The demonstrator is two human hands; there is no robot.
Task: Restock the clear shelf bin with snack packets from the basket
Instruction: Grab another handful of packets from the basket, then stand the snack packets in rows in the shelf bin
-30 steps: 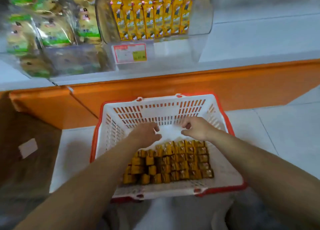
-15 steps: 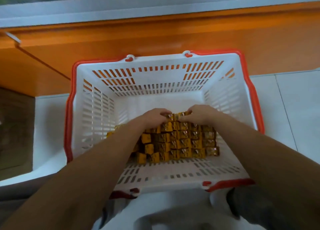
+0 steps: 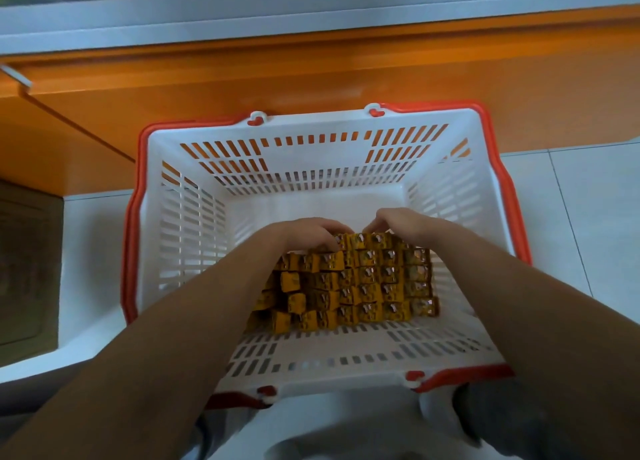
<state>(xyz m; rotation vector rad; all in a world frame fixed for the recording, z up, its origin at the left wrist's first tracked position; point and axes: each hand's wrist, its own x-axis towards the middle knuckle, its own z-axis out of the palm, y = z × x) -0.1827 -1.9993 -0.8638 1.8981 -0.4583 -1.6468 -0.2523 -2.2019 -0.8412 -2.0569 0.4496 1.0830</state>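
A white slotted basket (image 3: 194,238) with a red rim stands on the floor in front of me. Several yellow snack packets (image 3: 367,279) stand packed in rows in its near half. Both hands are down inside the basket at the far row of packets. My left hand (image 3: 304,232) curls its fingers over the top of the far packets on the left. My right hand (image 3: 401,222) curls its fingertips onto the far packets on the right. The clear shelf bin is out of view above the frame.
An orange shelf base (image 3: 311,89) with a grey-white ledge (image 3: 311,12) runs across just behind the basket. A brown cardboard box (image 3: 24,269) sits at the left. Pale floor tiles (image 3: 581,210) lie to the right. My knees show at the bottom.
My head tilted down, so the shelf bin left the view. Both hands dropped from above the packets onto the far row and curled onto it.
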